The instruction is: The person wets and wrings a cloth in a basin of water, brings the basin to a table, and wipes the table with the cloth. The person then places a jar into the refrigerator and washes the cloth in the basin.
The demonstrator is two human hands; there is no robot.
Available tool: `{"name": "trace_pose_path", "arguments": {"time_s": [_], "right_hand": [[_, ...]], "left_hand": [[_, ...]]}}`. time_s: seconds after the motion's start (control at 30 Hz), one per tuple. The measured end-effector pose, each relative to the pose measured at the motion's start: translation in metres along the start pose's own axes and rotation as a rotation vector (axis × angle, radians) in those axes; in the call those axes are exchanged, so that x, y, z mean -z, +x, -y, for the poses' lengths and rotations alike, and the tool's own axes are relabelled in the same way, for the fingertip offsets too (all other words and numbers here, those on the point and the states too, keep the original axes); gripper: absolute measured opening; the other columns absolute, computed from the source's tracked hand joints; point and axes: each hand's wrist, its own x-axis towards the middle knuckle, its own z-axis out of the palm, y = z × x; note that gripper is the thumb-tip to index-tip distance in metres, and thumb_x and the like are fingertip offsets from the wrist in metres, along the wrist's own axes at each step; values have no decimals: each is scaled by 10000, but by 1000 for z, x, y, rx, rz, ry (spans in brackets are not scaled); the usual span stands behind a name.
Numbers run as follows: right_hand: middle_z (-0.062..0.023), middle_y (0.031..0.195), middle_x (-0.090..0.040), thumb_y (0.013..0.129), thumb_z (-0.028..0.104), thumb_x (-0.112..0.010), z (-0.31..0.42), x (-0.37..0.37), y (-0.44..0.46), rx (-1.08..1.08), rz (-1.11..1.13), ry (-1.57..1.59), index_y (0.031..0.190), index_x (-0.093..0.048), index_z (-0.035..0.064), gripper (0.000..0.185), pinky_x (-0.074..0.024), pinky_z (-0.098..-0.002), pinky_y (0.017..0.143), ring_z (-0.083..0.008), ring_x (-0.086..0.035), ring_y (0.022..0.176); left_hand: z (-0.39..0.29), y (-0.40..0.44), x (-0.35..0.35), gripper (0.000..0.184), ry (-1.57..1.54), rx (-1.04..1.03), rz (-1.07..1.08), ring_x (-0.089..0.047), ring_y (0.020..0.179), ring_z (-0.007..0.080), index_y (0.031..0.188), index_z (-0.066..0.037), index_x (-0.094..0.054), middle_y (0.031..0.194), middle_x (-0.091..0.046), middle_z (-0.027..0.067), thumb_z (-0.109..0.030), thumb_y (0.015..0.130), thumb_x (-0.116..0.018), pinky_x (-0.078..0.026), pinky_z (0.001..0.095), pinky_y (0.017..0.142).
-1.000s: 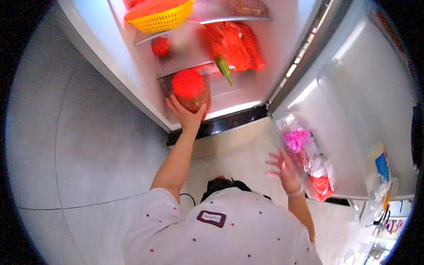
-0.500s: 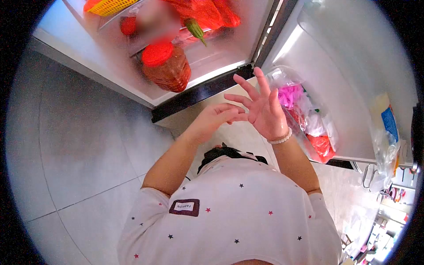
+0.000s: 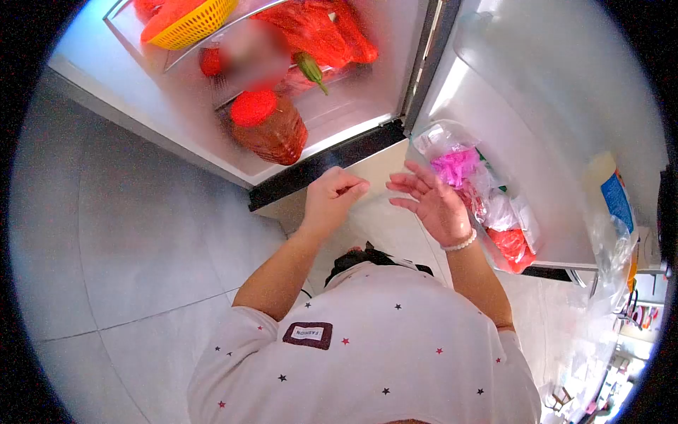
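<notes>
My left hand point(image 3: 332, 201) is closed, with its fingers curled in and the thumb pressed against them. Whatever it holds, if anything, is hidden. To its right, my right hand point(image 3: 439, 210) is open and empty, palm turned up and fingers apart, with a pale bead bracelet point(image 3: 460, 241) on the wrist. The hands are apart, in front of an open fridge. Beyond my left hand stands a red-lidded jar point(image 3: 272, 131) of reddish-brown contents on the low fridge shelf. Bagged items point(image 3: 487, 191) lie in the door bin beside my right hand.
A yellow basket point(image 3: 201, 25) and red plastic bags point(image 3: 318, 32) sit higher in the fridge, near a green vegetable point(image 3: 310, 68). The fridge door point(image 3: 558, 106) stands open at right, with a blue-and-yellow packet point(image 3: 617, 201) on it. Grey floor tiles point(image 3: 148, 233) lie at left.
My left hand has drawn away from my right hand and curled shut. The right hand's fingers have lowered and bent slightly. The view has shifted a little.
</notes>
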Motion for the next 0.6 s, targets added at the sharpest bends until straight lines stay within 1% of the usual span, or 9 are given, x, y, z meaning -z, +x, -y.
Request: {"name": "trace_pose_path", "arguments": {"time_s": [0.03, 0.07, 0.1, 0.17, 0.2, 0.3, 0.33, 0.47, 0.6], "right_hand": [[-190, 1255, -489, 909, 438, -455, -1, 2, -3, -39, 2, -14, 1355, -340, 44, 607, -375, -479, 964, -320, -449, 1186], [-176, 1189, -541, 926, 361, -452, -2, -2, -6, -47, 7, 67, 1304, -402, -6, 528, -402, -431, 939, -281, -500, 1132], [-170, 1162, -557, 926, 341, -459, -5, -1, -9, -97, 0, 43, 1288, -420, -12, 507, -413, -419, 927, -272, -519, 1107], [-158, 1106, -590, 926, 303, -474, -12, 3, -14, -195, -15, -9, 1257, -457, -24, 466, -435, -394, 903, -254, -557, 1056], [-115, 937, -631, 914, 223, -512, -17, 0, -17, -197, -63, -36, 1135, -549, -38, 344, -467, -315, 800, -193, -602, 879], [-80, 814, -617, 895, 168, -538, -27, 12, -23, -332, -54, -287, 1020, -593, -32, 241, -455, -270, 708, -147, -570, 748], [-53, 745, -587, 886, 136, -543, -21, 3, -23, -342, -72, -381, 925, -597, -20, 170, -431, -249, 658, -115, -523, 687], [-39, 712, -576, 892, 156, -537, -16, 2, -25, -304, -71, -427, 870, -579, -9, 171, -440, -255, 657, -122, -532, 676], [-92, 931, -571, 904, 170, -519, -13, -2, -22, -137, -196, -359, 1110, -531, 3, 265, -480, -283, 712, -144, -548, 839]], "left_hand": [[2, -1, -3, 151, -90, -74, -56, -568, 750, 150, 844, -37, -672, 834, -635, 40, -184, 832, -639, -456, 285, 698], [5, -1, -9, 152, -179, -150, -112, -573, 755, 162, 851, -29, -661, 829, -630, 55, -176, 842, -627, -464, 293, 706], [7, -1, -14, 153, -268, -226, -166, -578, 761, 173, 857, -20, -649, 824, -626, 71, -169, 852, -614, -473, 302, 715], [12, 1, -25, 154, -721, -63, -22, -576, 726, 177, 873, -10, -611, 778, -600, 88, -160, 878, -577, -491, 321, 707], [13, 2, -27, 158, -881, 9, 53, -575, 702, 174, 884, -9, -599, 752, -588, 83, -163, 889, -565, -493, 315, 689], [1, -3, -23, 177, -1218, 237, 245, -572, 616, 154, 922, -15, -579, 666, -556, 42, -187, 913, -543, -486, 267, 606], [2, -4, -25, 178, -1060, 271, 219, -530, 555, 125, 888, -34, -591, 642, -533, 13, -207, 905, -556, -450, 245, 549], [-7, -7, -31, 169, -628, 324, 100, -463, 561, 70, 862, -44, -621, 657, -515, -24, -210, 874, -592, -374, 215, 518], [-10, -14, -37, 203, -377, 250, 154, -492, 634, 57, 968, -39, -645, 793, -614, -18, -213, 877, -591, -413, 214, 571]]}}
